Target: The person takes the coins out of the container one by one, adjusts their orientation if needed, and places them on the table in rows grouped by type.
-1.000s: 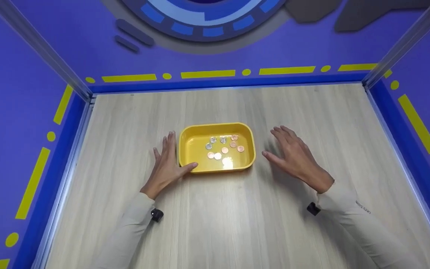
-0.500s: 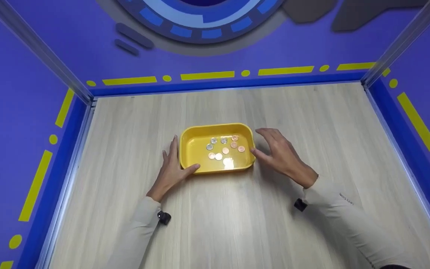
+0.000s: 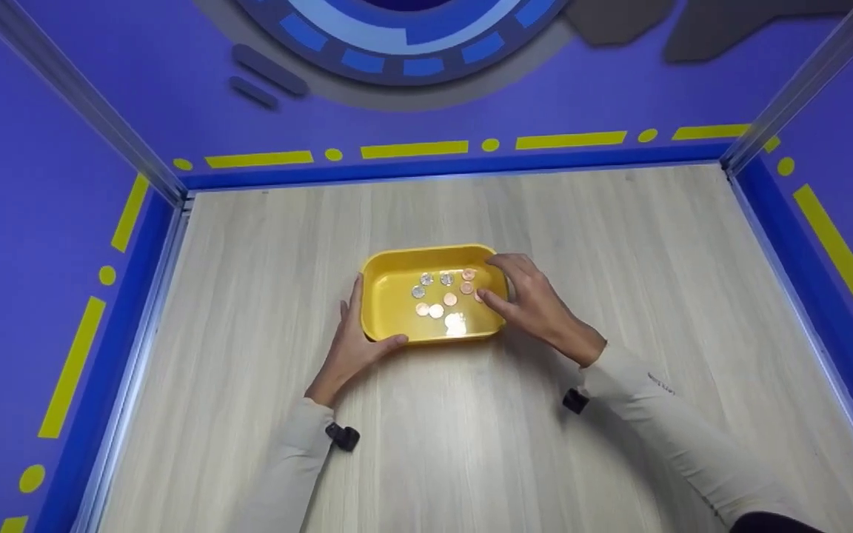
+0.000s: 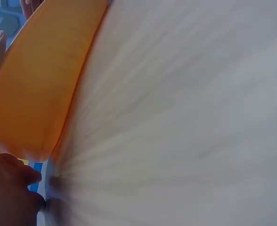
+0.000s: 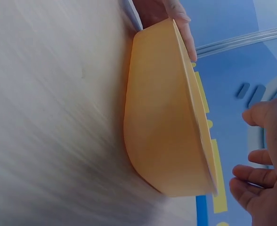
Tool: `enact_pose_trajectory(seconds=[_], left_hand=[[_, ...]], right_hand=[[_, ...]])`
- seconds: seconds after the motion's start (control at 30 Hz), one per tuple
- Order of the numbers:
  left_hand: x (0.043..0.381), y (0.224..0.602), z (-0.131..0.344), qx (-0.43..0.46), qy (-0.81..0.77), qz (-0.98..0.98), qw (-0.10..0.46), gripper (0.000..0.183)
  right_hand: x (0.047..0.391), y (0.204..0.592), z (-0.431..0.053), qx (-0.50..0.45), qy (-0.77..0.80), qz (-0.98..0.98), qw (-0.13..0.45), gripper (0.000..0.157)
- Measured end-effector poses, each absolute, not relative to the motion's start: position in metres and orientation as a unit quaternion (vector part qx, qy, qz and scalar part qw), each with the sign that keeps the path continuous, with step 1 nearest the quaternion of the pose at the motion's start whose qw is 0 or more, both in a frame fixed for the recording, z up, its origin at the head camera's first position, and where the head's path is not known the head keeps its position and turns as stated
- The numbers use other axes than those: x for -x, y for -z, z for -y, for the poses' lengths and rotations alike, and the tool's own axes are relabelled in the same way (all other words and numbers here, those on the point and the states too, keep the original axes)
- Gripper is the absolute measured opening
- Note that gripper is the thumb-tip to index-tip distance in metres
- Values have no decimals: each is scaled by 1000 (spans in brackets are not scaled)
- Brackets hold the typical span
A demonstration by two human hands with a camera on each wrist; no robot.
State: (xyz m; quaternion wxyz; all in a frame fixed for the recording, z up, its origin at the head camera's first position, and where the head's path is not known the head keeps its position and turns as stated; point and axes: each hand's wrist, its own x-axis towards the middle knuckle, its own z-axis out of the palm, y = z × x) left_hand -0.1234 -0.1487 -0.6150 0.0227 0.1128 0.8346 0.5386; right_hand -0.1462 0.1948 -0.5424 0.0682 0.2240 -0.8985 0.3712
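Note:
A yellow plastic tray (image 3: 397, 296) with rounded corners stands on the table. On its floor lie three silver coins (image 3: 426, 279) toward the back and several copper coins (image 3: 450, 299) to the middle and right. My left hand (image 3: 356, 348) holds the tray's near left corner, thumb along the front rim and fingers down the left end. In the left wrist view those fingers (image 4: 23, 176) bend against the tray's end wall. My right hand (image 3: 537, 303) hovers over the right rim, fingers loosely bent, holding nothing. Its thumb (image 3: 495, 302) partly hides one copper coin.
The pale wood table (image 3: 426, 429) is enclosed by a blue back wall (image 3: 412, 118) and side walls with yellow markings. Metal rails run along the table's edges. Small black cameras (image 3: 343, 437) sit on both wrists.
My right hand has moved left from beside the tray to over its right rim. My left hand has shifted slightly right, closer around the corner. The coins stay in the same arrangement.

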Motion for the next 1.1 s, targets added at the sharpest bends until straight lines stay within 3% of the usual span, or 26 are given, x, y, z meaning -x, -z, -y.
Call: enact_pose_trajectory(seconds=[0.4, 0.77, 1.1], left_hand=[[121, 623, 146, -88, -575, -813, 24, 138], [119, 628, 148, -86, -606, -791, 14, 130], [120, 628, 143, -85, -612, -786, 10, 132]], right_hand=[[176, 552, -172, -249, -455, 855, -18, 51], [195, 554, -149, -262, -397, 875, -88, 43], [202, 558, -143, -270, -359, 887, -109, 32]])
